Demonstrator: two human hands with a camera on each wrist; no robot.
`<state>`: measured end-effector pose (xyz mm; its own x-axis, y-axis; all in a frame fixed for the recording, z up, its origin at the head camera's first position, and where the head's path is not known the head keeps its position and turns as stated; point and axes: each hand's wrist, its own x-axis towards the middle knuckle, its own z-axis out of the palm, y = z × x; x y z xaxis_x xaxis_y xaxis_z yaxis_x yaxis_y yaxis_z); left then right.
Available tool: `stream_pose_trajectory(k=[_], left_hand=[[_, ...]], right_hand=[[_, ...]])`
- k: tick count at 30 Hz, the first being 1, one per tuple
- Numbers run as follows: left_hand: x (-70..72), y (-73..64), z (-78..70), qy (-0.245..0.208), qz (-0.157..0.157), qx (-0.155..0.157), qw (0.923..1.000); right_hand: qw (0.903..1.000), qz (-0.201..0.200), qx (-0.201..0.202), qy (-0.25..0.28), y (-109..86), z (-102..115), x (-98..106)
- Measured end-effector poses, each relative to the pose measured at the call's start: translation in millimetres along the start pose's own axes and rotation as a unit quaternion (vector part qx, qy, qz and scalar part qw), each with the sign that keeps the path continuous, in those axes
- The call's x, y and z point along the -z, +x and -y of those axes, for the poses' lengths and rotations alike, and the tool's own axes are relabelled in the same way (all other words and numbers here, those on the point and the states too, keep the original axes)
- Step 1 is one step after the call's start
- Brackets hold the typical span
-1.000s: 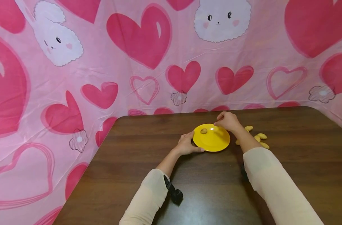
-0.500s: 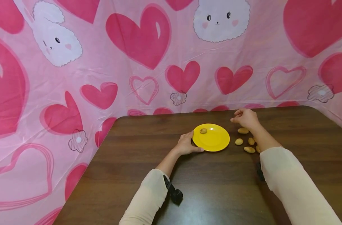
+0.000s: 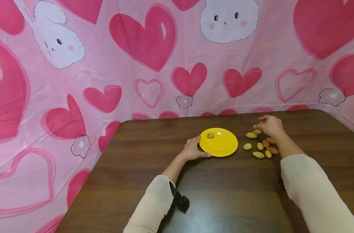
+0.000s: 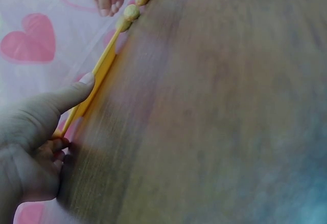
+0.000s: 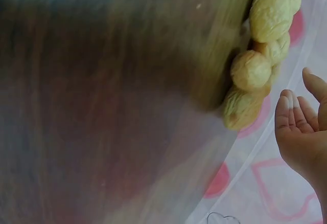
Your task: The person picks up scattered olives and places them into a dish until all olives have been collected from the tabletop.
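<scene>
A round yellow plate (image 3: 220,149) lies on the table. My left hand (image 3: 192,150) grips its left side, with the thumb on the near rim and fingers round the left edge. One oval, golden-brown puffed piece, like a pani puri (image 3: 210,135), sits at the plate's back left. Several similar puffed puris (image 3: 258,155) lie loose to the right of the plate. Over the far side of that group hovers my right hand (image 3: 270,125). In the right wrist view, the right hand (image 5: 304,132) has its thumb apart from the fingers and nothing between them, beside the wrinkled puris (image 5: 250,70).
The dark wooden table (image 3: 223,194) reaches back to a pink cloth (image 3: 191,48) printed with hearts and rabbits. A black wrist camera (image 3: 182,203) hangs below the left sleeve (image 3: 153,204).
My right hand has moved right, from above the plate's far rim to over the loose puris, uncovering more of them. My left hand, the plate and the puri on it have stayed put.
</scene>
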<state>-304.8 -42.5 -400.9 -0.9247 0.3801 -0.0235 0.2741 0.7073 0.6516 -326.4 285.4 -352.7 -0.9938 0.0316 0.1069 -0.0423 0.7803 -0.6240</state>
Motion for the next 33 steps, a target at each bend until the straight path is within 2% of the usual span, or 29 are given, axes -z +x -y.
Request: stream_pose_trajectory(k=[15, 22, 33], left_hand=[[-1.1, 0.7, 1.9, 0.005, 0.001, -0.001, 1.0], [-0.4, 0.4, 1.3, 0.009, 0.003, -0.007, 0.9999], [0.9, -0.4, -0.7, 0.009, 0.008, 0.004, 0.9999]], right_hand=[[0.9986, 0.042, -0.03, -0.016, -1.6, -13.2, 3.4], [0.9961, 0.077, -0.035, -0.024, -2.1, -16.7, 2.1], [0.9966, 0.074, -0.027, -0.024, 0.7, -22.1, -5.0]])
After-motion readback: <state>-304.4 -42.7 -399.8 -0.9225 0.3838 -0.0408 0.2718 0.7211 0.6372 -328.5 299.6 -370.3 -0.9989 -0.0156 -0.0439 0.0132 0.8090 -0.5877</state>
